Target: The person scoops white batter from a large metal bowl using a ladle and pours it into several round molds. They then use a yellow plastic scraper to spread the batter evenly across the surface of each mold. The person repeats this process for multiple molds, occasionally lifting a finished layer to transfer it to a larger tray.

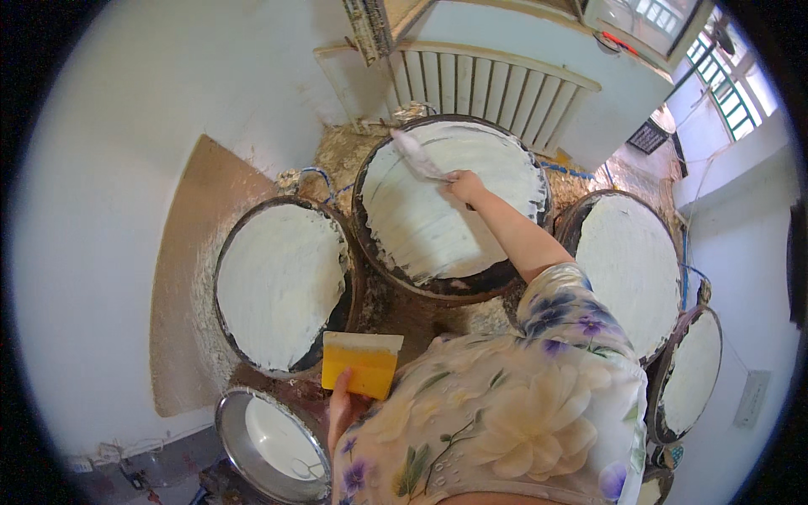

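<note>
Right hand (464, 185) gripping a white batter-coated brush (418, 157) over the middle round black griddle (450, 206) spread with white batter, left hand (340, 412) holding a yellow flat plastic scraper (360, 364) beside the left griddle (282, 282), metal batter bowl (273, 442) below.

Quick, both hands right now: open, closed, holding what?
Left hand: closed on the yellow scraper.
Right hand: closed on the brush, over the middle round griddle.
</note>
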Tool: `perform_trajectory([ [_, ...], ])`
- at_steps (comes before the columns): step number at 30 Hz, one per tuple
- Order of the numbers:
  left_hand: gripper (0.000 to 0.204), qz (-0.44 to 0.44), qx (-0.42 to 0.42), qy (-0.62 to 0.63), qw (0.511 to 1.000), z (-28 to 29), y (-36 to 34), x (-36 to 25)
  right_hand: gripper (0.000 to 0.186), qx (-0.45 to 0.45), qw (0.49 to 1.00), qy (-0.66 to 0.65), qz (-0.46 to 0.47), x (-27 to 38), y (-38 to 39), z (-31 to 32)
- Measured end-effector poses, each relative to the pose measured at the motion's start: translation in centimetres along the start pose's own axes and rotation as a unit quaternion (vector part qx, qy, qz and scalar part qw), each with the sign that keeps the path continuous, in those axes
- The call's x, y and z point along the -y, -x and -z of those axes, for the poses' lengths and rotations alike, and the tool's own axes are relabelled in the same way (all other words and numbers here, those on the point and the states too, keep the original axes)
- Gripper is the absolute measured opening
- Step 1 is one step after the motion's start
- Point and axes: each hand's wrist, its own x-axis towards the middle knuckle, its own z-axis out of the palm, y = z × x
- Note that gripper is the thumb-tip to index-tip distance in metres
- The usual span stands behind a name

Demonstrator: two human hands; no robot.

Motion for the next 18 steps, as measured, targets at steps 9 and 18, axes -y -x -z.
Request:
perform_trajectory([
  [9,0.035,0.018,0.042,-0.024,0.999,-1.8,-0.5,-0.8,0.026,-0.118,0.977,0.158,-0.082,-5.6,0.5,5.4],
  [18,0.035,0.000,0.022,-0.046,0.999,-2.7,-0.9,-0.6,0.027,-0.039,0.992,0.096,-0.074,-6.1,0.5,5.9],
])
